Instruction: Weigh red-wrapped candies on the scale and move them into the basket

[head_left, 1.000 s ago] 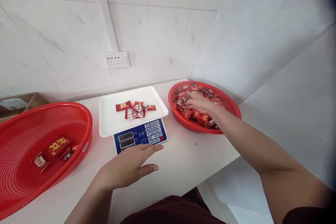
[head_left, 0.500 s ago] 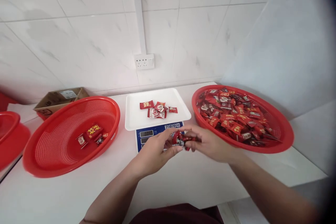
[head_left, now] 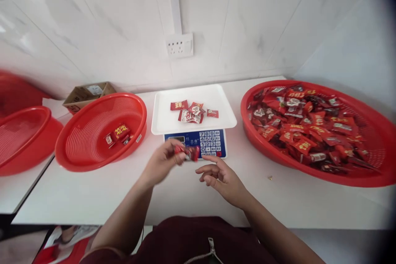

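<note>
My left hand [head_left: 161,163] is closed on a few red wrapped candies [head_left: 189,152], held just in front of the blue scale's keypad [head_left: 204,142]. My right hand [head_left: 221,177] hovers beside it with fingers spread and nothing in it. The scale's white tray [head_left: 163,121] carries several red and white candy packets [head_left: 192,111]. To the right a wide red basket [head_left: 380,175] is full of wrapped candies [head_left: 303,123]. To the left a red mesh basket [head_left: 89,148] holds a few packets [head_left: 119,134].
Another red basket [head_left: 21,140] stands at the far left on a lower surface. A cardboard box [head_left: 88,93] sits behind the left basket by the tiled wall. A wall socket [head_left: 179,44] is above the scale. A small crumb [head_left: 270,177] lies on the white counter.
My right hand left the full basket, brought candies to the middle and passed them to my left hand; it now hangs empty. The view has shifted down and left.
</note>
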Tool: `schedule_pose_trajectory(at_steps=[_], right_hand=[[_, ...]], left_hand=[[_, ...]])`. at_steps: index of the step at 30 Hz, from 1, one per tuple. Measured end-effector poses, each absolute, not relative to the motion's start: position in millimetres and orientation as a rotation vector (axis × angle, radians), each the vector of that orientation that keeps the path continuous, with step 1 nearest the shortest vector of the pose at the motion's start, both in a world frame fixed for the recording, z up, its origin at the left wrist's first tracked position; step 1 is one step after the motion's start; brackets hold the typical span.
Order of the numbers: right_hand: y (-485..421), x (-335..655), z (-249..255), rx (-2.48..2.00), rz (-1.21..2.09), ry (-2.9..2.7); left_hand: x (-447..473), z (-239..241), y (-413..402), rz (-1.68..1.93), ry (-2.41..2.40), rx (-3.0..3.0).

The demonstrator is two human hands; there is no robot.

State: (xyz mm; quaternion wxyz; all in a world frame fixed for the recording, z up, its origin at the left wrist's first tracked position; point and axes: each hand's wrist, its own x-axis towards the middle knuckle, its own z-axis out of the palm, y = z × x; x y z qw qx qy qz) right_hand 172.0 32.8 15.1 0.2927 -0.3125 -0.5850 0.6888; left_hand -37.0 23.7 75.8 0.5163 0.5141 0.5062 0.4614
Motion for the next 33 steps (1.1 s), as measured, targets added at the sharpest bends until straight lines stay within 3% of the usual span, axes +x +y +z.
schedule_pose_trajectory(at_steps=[6, 14, 18, 23, 27, 33], right_hand=[[25, 168, 1, -0.819, 2.152, -1.755], [26, 169, 3, -0.826, 2.136, -1.814], [27, 169, -3, -0.845, 2.138, -1.781], [27, 168, -5, -0.854, 2.077, -1.844], [27, 166, -2, -0.854, 2.061, -1.852], [27, 164, 4, -0.859, 2.042, -1.888]], left_hand=[[-83, 98, 37, 1.610, 1.421, 1.192], [-78, 95, 63, 1.574, 1.672, 1.355], [-66, 89, 89, 1.401, 1.790, 1.531], [-61, 94, 103, 0.824, 2.204, 2.115], [-62, 98, 108, 0.574, 2.077, 2.269], [-43, 86, 118, 0.513, 1.967, 2.259]])
